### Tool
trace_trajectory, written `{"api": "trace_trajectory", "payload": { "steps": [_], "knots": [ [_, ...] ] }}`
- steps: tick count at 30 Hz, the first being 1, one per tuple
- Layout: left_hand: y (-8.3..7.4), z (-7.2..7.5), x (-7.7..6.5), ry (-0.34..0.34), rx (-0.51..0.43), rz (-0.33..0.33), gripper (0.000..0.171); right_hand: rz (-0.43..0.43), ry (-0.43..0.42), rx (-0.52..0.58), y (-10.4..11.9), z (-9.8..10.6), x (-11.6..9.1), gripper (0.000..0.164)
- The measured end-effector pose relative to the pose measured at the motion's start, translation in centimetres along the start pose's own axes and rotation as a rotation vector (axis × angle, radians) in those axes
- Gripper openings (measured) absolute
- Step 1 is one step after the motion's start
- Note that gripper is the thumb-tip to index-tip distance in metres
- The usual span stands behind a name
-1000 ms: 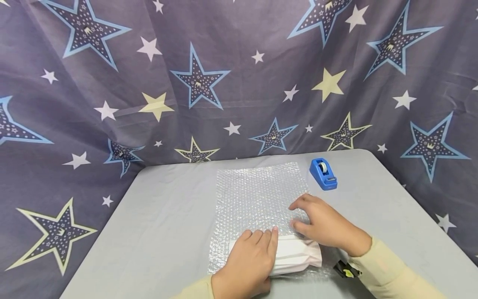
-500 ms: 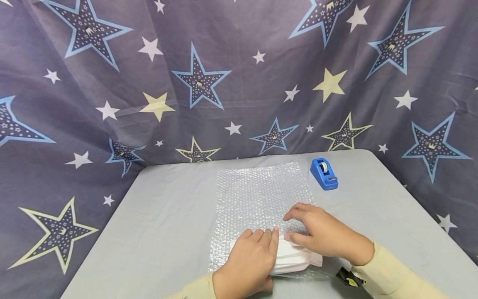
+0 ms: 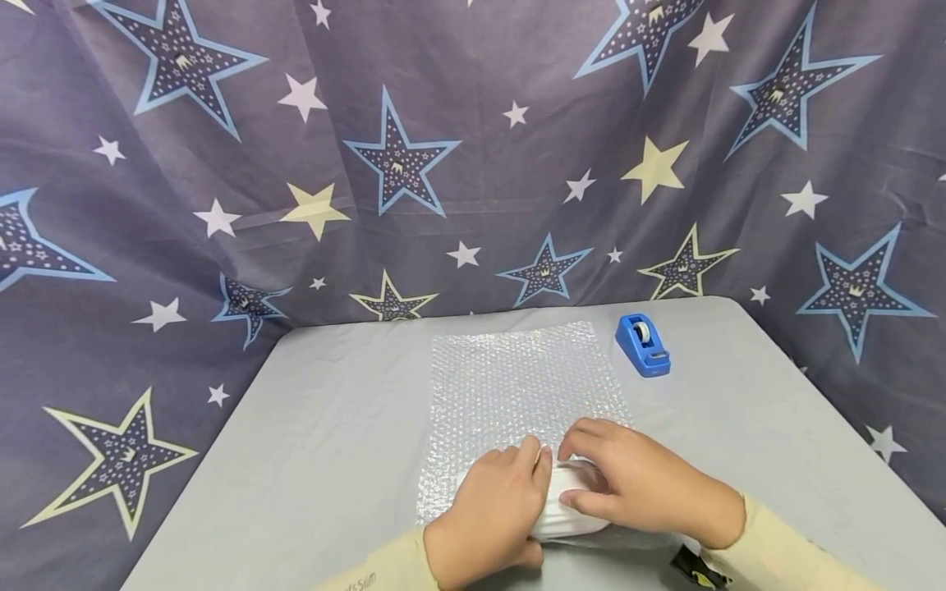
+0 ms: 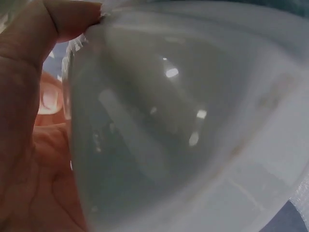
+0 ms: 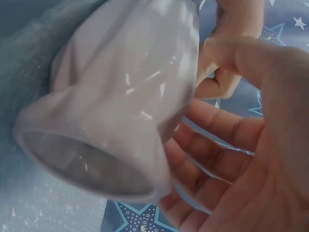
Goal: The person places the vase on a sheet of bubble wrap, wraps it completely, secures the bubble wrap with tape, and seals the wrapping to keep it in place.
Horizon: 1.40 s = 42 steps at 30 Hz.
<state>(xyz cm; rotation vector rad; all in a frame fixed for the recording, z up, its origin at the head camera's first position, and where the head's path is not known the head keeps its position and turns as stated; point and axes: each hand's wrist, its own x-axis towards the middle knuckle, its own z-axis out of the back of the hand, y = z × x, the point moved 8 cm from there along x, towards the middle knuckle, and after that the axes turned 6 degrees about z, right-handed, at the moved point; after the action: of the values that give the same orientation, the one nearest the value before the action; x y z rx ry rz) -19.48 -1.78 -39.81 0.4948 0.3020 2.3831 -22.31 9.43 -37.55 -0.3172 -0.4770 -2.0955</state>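
Observation:
A glossy white faceted vase (image 3: pixel 557 519) lies on its side on a sheet of bubble wrap (image 3: pixel 517 382), along its near end. My left hand (image 3: pixel 495 513) holds the vase's left end, fingers over the far side and thumb on the near side. The blurred left wrist view shows the vase's rounded end (image 4: pixel 164 130) close up. My right hand (image 3: pixel 646 480) curls round the vase by its flared mouth, thumb on the near side. In the right wrist view, the fingers touch the vase's side (image 5: pixel 130 82) and its open mouth faces the camera. Both hands hide much of it.
A blue tape dispenser (image 3: pixel 643 346) with a roll in it stands at the back right, just beyond the bubble wrap. The grey table (image 3: pixel 340 419) ends against a star-patterned curtain (image 3: pixel 473 164). A small black-and-yellow item (image 3: pixel 698 568) sits at the right wrist.
My right hand has come nearer and down onto the vase, now covering its mouth end. The left hand's fingers have bunched up slightly. The bubble wrap and tape dispenser stay put.

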Motion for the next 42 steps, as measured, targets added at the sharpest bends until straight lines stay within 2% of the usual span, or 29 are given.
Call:
{"api": "trace_trajectory", "payload": {
  "steps": [4,10,13,18,22,26,32,37,42],
  "knots": [
    [0.3,-0.1,0.1,0.006,-0.030,-0.006,0.108,0.001,0.007,-0.020,0.1,-0.2,-0.1,0.034],
    [0.5,-0.2,0.3,0.054,-0.050,-0.019,0.112,0.001,0.008,-0.042,0.2,-0.4,-0.3,0.038],
    [0.8,-0.4,0.4,0.074,-0.059,-0.007,0.114,0.003,0.008,-0.055,0.2,-0.4,-0.3,0.042],
    [1.4,-0.4,0.5,0.093,-0.103,0.035,0.107,0.017,0.014,-0.075,0.3,-0.5,-0.4,0.055],
    [1.9,-0.4,0.6,0.085,-0.147,0.055,0.096,0.033,0.013,-0.086,0.5,-0.5,-0.4,0.071],
    [2.2,-0.2,0.5,0.060,-0.165,0.057,0.083,0.005,0.048,-0.123,0.4,-0.9,-0.4,0.085],
    [2.6,-0.1,0.5,0.023,-0.162,0.063,0.080,-0.038,0.090,-0.182,0.8,-1.4,-0.6,0.096],
    [2.8,-0.2,0.6,0.044,-0.189,0.065,0.080,-0.042,0.093,-0.229,1.4,-1.6,-0.8,0.097],
    [3.0,-0.3,0.7,0.068,-0.233,0.077,0.078,-0.049,0.072,-0.268,1.6,-1.7,-0.8,0.082]
  ]
}}
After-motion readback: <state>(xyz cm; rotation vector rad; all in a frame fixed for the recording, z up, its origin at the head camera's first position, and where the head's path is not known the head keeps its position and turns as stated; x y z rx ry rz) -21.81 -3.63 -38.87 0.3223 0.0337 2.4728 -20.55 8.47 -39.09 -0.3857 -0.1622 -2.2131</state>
